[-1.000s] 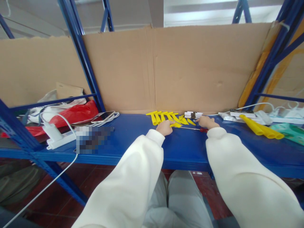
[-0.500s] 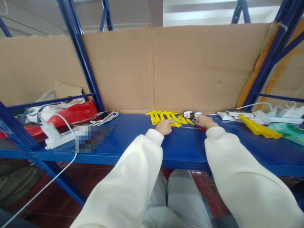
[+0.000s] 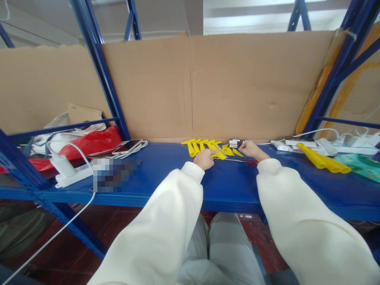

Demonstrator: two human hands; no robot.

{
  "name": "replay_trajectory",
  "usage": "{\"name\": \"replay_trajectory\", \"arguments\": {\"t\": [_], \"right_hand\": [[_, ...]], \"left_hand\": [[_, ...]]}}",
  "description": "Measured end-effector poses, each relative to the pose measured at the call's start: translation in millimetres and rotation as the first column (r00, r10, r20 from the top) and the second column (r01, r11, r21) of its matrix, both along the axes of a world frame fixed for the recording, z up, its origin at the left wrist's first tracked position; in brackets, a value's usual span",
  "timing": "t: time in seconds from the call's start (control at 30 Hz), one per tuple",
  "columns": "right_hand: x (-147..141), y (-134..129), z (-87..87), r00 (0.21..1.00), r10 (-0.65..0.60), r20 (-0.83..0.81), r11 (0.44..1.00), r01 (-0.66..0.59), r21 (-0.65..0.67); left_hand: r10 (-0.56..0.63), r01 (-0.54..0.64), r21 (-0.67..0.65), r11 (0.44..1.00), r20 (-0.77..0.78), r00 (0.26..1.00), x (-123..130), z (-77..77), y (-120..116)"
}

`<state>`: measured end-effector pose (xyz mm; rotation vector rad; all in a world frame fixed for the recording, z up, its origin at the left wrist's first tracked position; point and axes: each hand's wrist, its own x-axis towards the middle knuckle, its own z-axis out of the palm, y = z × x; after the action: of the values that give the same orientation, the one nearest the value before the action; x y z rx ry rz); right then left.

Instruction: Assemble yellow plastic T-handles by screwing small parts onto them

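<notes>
At the middle of the blue shelf, my left hand (image 3: 204,159) is closed, its index finger and thumb on a yellow flattened tube (image 3: 219,156). A thin grey strip (image 3: 220,150) slants across the yellow pieces just beyond that finger. My right hand (image 3: 251,150) hovers just right of some small yellow cut pieces (image 3: 228,151), fingers slightly apart and bent downward; I see nothing held in them. Its fingertips are close to a stack of white sticks with dark bands (image 3: 236,143). Below the right hand lies a thin metal rod with a red handle (image 3: 253,162).
Several yellow tubes (image 3: 196,147) lie in a row at the back. Larger yellow rolls (image 3: 322,158) and a green packet (image 3: 360,166) are at right. A phone (image 3: 127,146), a power strip (image 3: 75,174) and a red bag (image 3: 92,142) are at left. Cardboard (image 3: 237,87) stands behind.
My right hand has shifted left and slightly up, away from the red handle, which shows more now. My left hand stays almost in place on the yellow tube.
</notes>
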<state>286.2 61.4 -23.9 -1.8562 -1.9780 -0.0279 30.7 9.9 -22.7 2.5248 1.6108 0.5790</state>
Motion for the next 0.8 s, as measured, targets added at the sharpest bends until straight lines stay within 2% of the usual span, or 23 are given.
{"name": "replay_trajectory", "arguments": {"t": [0.07,0.17,0.27,0.4,0.53,0.8], "right_hand": [[-14,-2,3.7,0.988,0.055,-0.142,0.998,-0.055,0.005],[-35,-7,5.3,0.906,0.244,-0.347,0.970,-0.228,0.088],[-50,-8,1.0,0.832,0.407,-0.378,0.913,-0.358,0.196],[-57,-4,-8.9,0.775,0.546,-0.319,0.836,-0.479,0.268],[-58,-1,-14.4,0.765,0.586,-0.267,0.807,-0.521,0.279],[-59,-4,-13.5,0.803,0.556,-0.215,0.824,-0.500,0.266]], "left_hand": [[-0.004,0.004,-0.003,1.000,-0.004,1.000,0,-0.2,0],[-0.019,0.019,-0.012,1.000,-0.005,1.000,0,-0.1,1],[-0.025,0.025,-0.011,1.000,-0.006,1.000,0,0.0,0],[-0.034,0.034,-0.003,0.999,0.013,0.999,1,-0.8,1],[-0.049,0.049,-0.004,0.999,0.038,0.998,1,-2.5,2],[-0.065,0.065,0.003,0.998,0.034,0.997,0,-3.3,3]]}}
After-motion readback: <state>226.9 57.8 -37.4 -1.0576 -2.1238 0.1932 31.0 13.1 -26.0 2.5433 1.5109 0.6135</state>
